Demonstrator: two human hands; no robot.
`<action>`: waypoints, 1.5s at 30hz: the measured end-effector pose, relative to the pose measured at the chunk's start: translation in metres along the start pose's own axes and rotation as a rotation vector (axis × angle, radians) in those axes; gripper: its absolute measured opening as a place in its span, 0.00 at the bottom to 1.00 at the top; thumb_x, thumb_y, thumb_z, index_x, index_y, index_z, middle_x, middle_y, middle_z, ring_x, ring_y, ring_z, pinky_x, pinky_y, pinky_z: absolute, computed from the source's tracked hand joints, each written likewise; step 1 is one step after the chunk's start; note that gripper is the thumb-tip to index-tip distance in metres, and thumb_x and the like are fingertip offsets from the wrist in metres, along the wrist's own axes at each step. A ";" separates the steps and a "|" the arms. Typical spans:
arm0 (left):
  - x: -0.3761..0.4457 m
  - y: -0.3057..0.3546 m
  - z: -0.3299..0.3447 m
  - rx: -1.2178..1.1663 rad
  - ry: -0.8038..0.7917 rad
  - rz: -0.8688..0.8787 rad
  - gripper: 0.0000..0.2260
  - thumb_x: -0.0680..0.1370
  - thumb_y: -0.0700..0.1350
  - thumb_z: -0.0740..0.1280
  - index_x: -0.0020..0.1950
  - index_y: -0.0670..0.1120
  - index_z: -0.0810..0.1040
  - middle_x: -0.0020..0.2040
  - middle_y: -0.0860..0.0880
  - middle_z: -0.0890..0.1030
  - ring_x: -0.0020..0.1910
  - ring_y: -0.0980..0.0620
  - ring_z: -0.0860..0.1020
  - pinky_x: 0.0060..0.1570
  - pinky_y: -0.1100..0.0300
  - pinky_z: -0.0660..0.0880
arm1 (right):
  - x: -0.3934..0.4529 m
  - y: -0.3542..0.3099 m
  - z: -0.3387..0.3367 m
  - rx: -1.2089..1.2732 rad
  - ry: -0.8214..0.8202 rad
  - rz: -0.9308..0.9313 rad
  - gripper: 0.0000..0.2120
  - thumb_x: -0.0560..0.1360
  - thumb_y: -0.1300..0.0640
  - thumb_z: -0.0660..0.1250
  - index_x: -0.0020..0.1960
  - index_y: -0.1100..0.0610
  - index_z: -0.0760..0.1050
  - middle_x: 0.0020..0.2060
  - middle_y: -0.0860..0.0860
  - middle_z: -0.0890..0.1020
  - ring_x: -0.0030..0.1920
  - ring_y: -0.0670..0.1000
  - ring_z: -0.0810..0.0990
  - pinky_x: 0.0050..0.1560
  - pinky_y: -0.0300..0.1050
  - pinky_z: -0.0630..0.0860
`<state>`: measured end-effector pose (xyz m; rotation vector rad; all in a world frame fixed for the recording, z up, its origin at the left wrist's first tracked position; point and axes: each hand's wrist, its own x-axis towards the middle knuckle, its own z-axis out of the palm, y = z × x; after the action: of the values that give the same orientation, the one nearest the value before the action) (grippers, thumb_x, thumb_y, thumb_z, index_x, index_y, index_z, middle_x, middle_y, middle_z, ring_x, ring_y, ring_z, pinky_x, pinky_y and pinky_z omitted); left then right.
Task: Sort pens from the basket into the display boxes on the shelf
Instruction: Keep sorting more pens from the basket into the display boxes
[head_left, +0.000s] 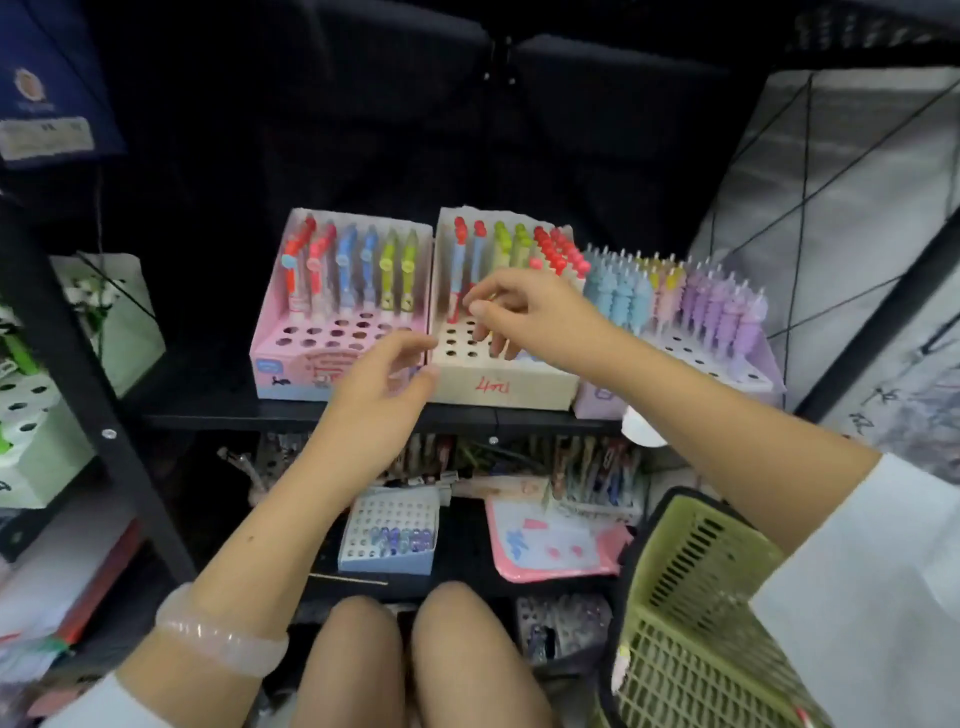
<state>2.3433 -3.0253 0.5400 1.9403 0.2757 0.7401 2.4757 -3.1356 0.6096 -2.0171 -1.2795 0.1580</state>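
Three display boxes stand side by side on the black shelf: a pink box (270, 358) on the left, a cream box (519, 387) in the middle and a purple box (748, 382) on the right, each with upright pens. My right hand (524, 317) hovers over the cream box, its thumb and forefinger pinching the lower part of a red-topped pen (459, 249) that stands at the box's left side. My left hand (387, 374) rests with relaxed fingers against the cream box's front left corner. The green basket (691, 613) is at the lower right; its inside is mostly hidden.
A lower shelf holds a blue pen box (387, 558), a pink pouch (550, 545) and loose pens. Green and white boxes (31, 415) stand behind the black shelf post (78, 364) on the left. My knees (415, 660) are at the bottom centre.
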 end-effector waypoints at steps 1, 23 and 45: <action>-0.004 0.004 0.017 -0.047 -0.060 0.006 0.11 0.79 0.43 0.62 0.50 0.61 0.71 0.52 0.66 0.74 0.53 0.70 0.72 0.51 0.75 0.66 | -0.022 0.009 -0.006 0.041 -0.041 0.022 0.04 0.79 0.57 0.61 0.50 0.51 0.74 0.36 0.47 0.81 0.32 0.41 0.79 0.34 0.35 0.77; -0.122 -0.038 0.281 0.065 -1.000 -0.145 0.08 0.80 0.45 0.60 0.57 0.54 0.73 0.54 0.59 0.75 0.55 0.61 0.73 0.55 0.65 0.70 | -0.443 0.276 0.075 -0.383 -0.470 1.042 0.34 0.73 0.40 0.64 0.71 0.56 0.57 0.66 0.58 0.67 0.62 0.59 0.72 0.59 0.49 0.72; -0.116 -0.044 0.278 0.157 -0.870 -0.290 0.08 0.80 0.45 0.59 0.57 0.51 0.74 0.54 0.54 0.76 0.55 0.55 0.73 0.51 0.62 0.68 | -0.401 0.255 0.021 0.175 -0.155 1.012 0.22 0.76 0.58 0.65 0.65 0.52 0.59 0.48 0.51 0.75 0.43 0.44 0.77 0.42 0.34 0.76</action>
<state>2.4256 -3.2644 0.3705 2.1190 0.0673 -0.3455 2.4538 -3.5164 0.3253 -2.3344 -0.1957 0.8683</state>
